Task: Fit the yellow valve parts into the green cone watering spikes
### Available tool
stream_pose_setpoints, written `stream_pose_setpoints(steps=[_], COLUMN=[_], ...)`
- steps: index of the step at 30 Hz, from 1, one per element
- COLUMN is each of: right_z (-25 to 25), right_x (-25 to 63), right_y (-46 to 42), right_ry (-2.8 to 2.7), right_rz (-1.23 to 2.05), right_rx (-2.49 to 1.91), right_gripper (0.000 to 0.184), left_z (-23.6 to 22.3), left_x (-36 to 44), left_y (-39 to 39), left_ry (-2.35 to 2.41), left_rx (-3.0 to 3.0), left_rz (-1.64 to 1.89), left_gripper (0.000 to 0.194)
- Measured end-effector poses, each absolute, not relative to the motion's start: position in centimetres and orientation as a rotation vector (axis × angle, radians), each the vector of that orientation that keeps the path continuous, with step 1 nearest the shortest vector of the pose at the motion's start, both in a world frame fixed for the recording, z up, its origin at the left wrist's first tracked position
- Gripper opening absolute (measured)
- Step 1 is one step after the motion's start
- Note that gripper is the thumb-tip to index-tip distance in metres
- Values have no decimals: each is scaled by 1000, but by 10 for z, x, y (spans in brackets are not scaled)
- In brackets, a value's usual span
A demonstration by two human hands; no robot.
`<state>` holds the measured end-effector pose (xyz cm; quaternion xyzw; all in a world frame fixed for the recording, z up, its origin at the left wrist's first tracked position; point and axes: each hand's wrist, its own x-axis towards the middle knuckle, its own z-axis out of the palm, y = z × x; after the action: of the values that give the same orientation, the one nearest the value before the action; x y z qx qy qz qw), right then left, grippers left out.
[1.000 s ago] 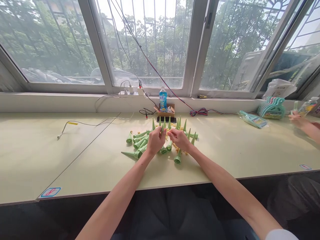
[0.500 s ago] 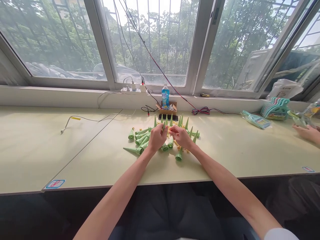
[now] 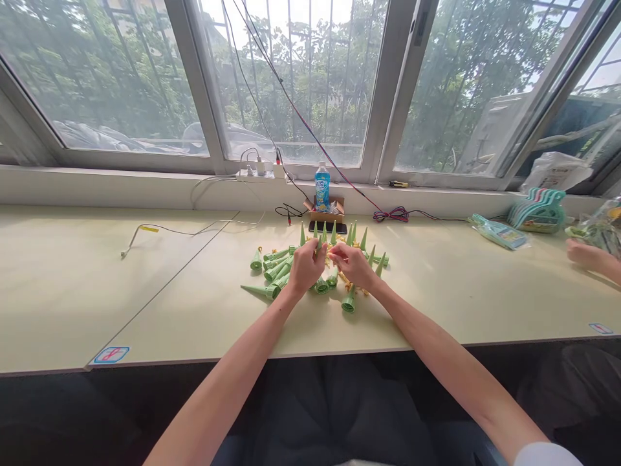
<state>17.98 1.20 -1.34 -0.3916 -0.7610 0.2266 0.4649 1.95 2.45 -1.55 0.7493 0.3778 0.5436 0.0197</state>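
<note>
My left hand (image 3: 306,264) is closed around a green plastic spike (image 3: 319,244), its pointed tip showing above the fingers. Close on its right, my right hand (image 3: 353,264) pinches thumb and fingers together, and a bit of yellow shows at the fingertips; its shape is too small to tell. Several green cone-shaped spikes surround both hands. Some stand point up, like the spike (image 3: 363,239) behind my right hand. Others lie on their sides with open threaded ends, such as the spike (image 3: 348,303) in front. Small yellow plastic pieces (image 3: 344,278) are scattered among them.
Behind the spikes lie a dark phone (image 3: 315,228) and a small cardboard box (image 3: 334,217) with a blue bottle (image 3: 322,188). Cables (image 3: 392,214) run along the wall. At right are packaged hangers (image 3: 536,210) and another person's hand (image 3: 589,254) with a plastic-wrapped bundle.
My two hands keep nearly the same place and grip. The whole view has shifted slightly. The other person's hand at right has moved a little with its bundle.
</note>
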Motion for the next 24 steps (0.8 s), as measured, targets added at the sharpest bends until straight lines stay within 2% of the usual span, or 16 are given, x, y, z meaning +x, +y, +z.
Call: stream_pose_setpoints(steps=[13,20,24], right_z=[-18,-15,-16], right_x=[182,181,181], right_y=[17,13,14], right_ry=[-1942,-1918,-1916], right_rz=[428,536,545], right_rx=[-994,-922,-911], right_gripper=[30,19,18], left_z=[-15,-15,-15], left_x=[19,20,20], left_y=[24,24,24], left_ry=[1133,1141,1143], left_rx=[2338,2313,2329], left_rz=[1689,1667,1670], left_gripper=[33,30,29])
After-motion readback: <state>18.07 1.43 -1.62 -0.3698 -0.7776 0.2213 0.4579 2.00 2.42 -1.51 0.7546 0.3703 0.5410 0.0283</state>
